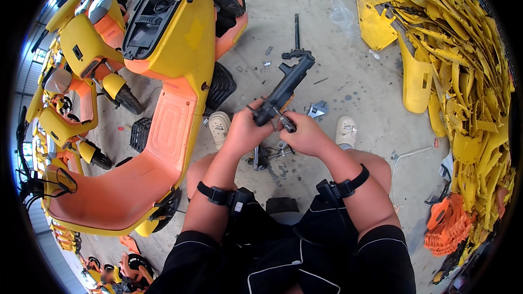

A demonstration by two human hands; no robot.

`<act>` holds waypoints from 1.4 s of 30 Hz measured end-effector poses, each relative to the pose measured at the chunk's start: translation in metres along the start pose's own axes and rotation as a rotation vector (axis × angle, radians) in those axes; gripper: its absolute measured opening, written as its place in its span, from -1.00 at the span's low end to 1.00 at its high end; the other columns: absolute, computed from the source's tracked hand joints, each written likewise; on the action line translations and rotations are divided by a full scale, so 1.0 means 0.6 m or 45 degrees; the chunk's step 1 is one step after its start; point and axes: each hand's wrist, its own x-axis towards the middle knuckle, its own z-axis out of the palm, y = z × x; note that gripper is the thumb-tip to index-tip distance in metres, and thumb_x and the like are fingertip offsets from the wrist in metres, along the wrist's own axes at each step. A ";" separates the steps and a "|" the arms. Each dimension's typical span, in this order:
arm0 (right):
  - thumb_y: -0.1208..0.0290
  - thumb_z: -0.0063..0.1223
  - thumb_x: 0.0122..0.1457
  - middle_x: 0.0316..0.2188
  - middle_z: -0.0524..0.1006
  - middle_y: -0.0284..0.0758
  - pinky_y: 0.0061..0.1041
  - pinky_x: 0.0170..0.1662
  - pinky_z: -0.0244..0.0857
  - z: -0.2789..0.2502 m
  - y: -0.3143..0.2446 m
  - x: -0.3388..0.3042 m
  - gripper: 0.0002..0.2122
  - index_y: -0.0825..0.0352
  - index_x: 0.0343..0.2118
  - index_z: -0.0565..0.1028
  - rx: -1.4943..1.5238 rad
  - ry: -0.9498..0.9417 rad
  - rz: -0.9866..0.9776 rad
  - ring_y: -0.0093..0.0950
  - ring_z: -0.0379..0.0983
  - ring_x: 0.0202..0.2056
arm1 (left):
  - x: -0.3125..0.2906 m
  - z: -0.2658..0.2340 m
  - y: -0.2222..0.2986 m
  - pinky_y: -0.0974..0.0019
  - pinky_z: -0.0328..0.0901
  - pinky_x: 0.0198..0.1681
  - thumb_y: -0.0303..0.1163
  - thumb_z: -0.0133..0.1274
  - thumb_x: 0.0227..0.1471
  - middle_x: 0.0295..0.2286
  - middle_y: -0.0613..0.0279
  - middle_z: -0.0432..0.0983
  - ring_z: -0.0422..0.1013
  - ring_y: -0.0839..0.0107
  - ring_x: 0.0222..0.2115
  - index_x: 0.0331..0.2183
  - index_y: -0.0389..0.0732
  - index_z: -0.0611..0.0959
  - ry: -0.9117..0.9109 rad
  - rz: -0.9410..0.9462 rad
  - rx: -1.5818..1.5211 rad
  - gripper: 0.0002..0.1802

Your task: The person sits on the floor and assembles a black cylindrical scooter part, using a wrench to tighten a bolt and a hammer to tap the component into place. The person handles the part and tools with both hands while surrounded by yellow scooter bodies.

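Observation:
In front of my knees, a black cylindrical metal part with side lugs is held tilted, its far end up and to the right. My left hand is wrapped round its near end. Close beside it, my right hand is closed on a short dark metal rod lying against the part; its fingers hide most of the grip. An orange strip shows behind the cylinder. Below my hands, a dark metal assembly with thin rods lies on the floor, partly covered by my arms.
A yellow and pink scooter body stands close on my left, with more scooters beyond. Yellow panels are heaped at right, above stacked orange pieces. A metal wrench-like tool and a black stem lie on the stained floor.

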 end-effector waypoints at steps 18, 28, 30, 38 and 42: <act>0.42 0.02 0.04 -0.45 0.49 -0.39 -0.53 -0.26 0.27 -0.024 0.004 0.007 -0.83 0.39 -0.33 0.52 0.158 -0.078 0.081 -0.58 0.38 -0.37 | -0.007 -0.022 0.033 0.48 0.30 -0.60 -0.57 0.07 -0.02 -0.25 0.10 0.60 0.42 0.53 -0.55 0.05 -0.40 0.43 -0.039 -0.264 -0.862 -0.46; 0.41 0.06 0.03 -0.53 0.51 -0.15 -0.39 -0.34 0.33 -0.012 0.016 0.008 -0.81 0.42 -0.34 0.51 -0.222 -0.016 0.008 -0.31 0.45 -0.47 | -0.013 -0.016 0.023 0.46 0.34 -0.54 -0.58 0.04 -0.10 -0.09 -0.08 0.54 0.45 0.48 -0.50 0.18 -0.31 0.31 -0.136 -0.281 -0.886 -0.27; 0.40 0.07 0.01 -0.53 0.52 -0.09 -0.33 -0.34 0.34 -0.010 0.022 0.008 -0.79 0.42 -0.33 0.51 -0.298 0.023 0.001 -0.19 0.48 -0.47 | -0.014 -0.016 0.028 0.47 0.34 -0.53 -0.58 0.03 -0.09 -0.09 -0.05 0.54 0.45 0.49 -0.50 0.18 -0.30 0.31 -0.150 -0.280 -0.864 -0.27; 0.37 0.08 -0.04 -0.46 0.56 -0.03 -0.16 -0.26 0.38 -0.008 -0.001 0.000 -0.77 0.37 -0.33 0.53 -0.550 0.053 0.094 0.00 0.51 -0.33 | -0.015 -0.008 0.035 0.50 0.33 -0.51 -0.62 0.00 -0.07 -0.11 0.05 0.57 0.43 0.53 -0.50 0.13 -0.35 0.39 -0.101 -0.251 -0.720 -0.35; 0.36 0.07 -0.04 -0.46 0.57 -0.03 -0.15 -0.25 0.39 -0.007 -0.003 0.000 -0.77 0.37 -0.33 0.53 -0.552 0.055 0.123 -0.01 0.51 -0.33 | -0.016 -0.007 0.035 0.50 0.34 -0.50 -0.62 0.03 -0.07 -0.12 0.10 0.58 0.43 0.54 -0.50 0.10 -0.38 0.42 -0.094 -0.252 -0.700 -0.39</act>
